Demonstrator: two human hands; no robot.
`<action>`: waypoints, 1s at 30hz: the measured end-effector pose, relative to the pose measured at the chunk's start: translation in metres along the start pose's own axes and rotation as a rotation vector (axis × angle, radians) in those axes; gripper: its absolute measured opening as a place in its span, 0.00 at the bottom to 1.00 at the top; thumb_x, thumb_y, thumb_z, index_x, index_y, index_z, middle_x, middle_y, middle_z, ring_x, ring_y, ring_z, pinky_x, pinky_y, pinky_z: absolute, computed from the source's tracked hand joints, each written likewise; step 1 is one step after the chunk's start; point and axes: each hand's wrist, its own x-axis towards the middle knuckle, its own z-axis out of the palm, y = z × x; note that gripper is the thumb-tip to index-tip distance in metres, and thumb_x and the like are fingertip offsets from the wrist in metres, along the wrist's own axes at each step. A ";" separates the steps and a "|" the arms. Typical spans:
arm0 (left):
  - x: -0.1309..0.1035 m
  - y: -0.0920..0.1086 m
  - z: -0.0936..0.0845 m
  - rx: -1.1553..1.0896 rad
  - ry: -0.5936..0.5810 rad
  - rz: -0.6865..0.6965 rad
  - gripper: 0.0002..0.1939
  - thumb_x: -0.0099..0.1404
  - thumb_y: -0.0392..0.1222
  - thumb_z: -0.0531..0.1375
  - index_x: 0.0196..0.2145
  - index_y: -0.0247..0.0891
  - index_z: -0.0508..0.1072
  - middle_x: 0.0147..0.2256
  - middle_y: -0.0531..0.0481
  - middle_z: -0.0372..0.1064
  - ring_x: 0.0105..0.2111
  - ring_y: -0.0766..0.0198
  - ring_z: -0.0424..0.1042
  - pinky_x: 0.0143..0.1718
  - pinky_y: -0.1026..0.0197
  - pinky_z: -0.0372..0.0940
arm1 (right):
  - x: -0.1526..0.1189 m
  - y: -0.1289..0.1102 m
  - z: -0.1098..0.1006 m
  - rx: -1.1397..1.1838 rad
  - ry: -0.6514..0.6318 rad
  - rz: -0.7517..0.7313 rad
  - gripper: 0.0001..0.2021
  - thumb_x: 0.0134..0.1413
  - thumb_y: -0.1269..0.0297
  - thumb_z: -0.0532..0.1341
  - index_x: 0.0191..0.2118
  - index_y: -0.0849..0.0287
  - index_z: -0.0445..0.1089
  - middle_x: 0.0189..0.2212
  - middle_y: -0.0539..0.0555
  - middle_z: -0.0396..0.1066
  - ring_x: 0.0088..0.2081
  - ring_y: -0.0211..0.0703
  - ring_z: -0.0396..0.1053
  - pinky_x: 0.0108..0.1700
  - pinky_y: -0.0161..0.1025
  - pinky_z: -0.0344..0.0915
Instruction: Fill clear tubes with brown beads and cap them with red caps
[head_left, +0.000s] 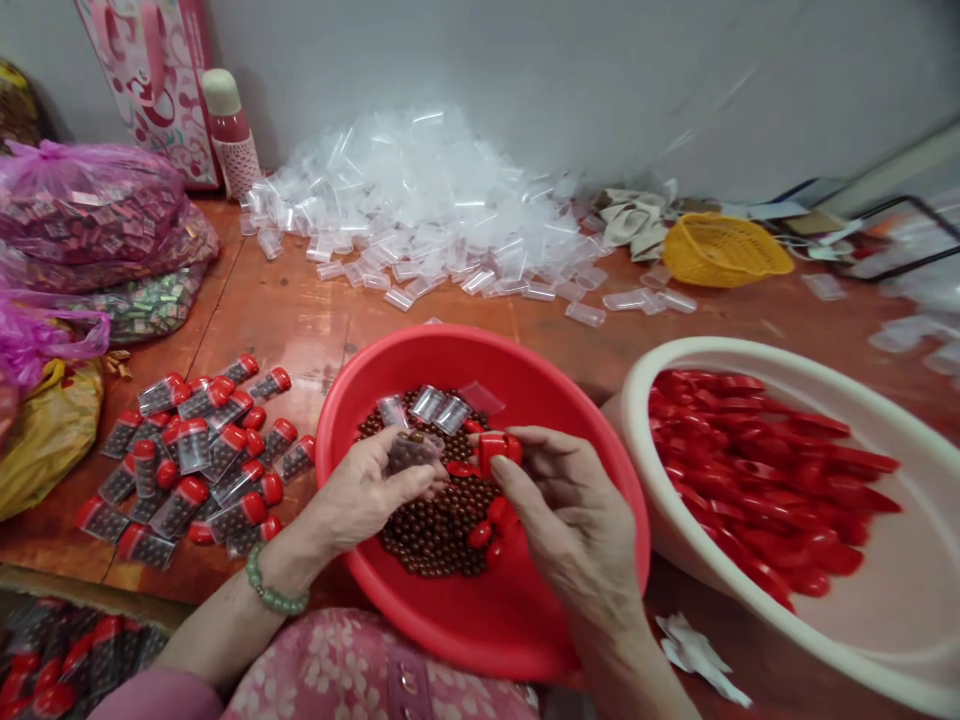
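My left hand [379,478] is closed round a clear plastic tube [409,453] with brown balls inside. In my right hand [574,500], thumb and fingers pinch a red cap [496,448], a short way right of the tube. Both hands are above a red basin [577,390]. Inside it lie many shiny brown balls [431,530], some clear tubes [441,408] and several loose red caps [495,525]. On the table to the left is a pile of filled tubes with red caps [217,440].
A cream basin [637,400] of red plastic pieces [757,470] stands at right. Behind are a heap of clear tubes [427,200], a yellow basket [724,250] and a bottle [229,130]. Filled bags [90,220] sit at left. Crumpled paper [697,655] lies at front right.
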 end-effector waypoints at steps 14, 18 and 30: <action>0.001 0.007 -0.004 0.161 -0.252 -0.123 0.19 0.61 0.54 0.62 0.37 0.34 0.66 0.30 0.52 0.66 0.26 0.72 0.66 0.29 0.66 0.62 | 0.014 -0.001 -0.006 0.060 -0.173 -0.109 0.14 0.57 0.69 0.62 0.49 0.53 0.74 0.45 0.53 0.77 0.46 0.42 0.74 0.51 0.43 0.71; 0.003 0.006 -0.004 0.173 -0.241 -0.116 0.18 0.61 0.54 0.61 0.35 0.34 0.65 0.30 0.52 0.66 0.26 0.72 0.66 0.29 0.67 0.62 | 0.017 -0.003 -0.007 0.011 -0.179 -0.165 0.14 0.58 0.70 0.61 0.49 0.52 0.74 0.44 0.53 0.77 0.45 0.42 0.74 0.50 0.42 0.72; 0.003 0.004 -0.006 0.233 -0.260 -0.111 0.16 0.62 0.52 0.60 0.34 0.34 0.66 0.29 0.53 0.65 0.26 0.71 0.64 0.30 0.65 0.61 | 0.025 -0.021 -0.013 -0.263 -0.390 -0.444 0.14 0.59 0.76 0.58 0.48 0.55 0.72 0.39 0.55 0.75 0.41 0.39 0.74 0.42 0.35 0.73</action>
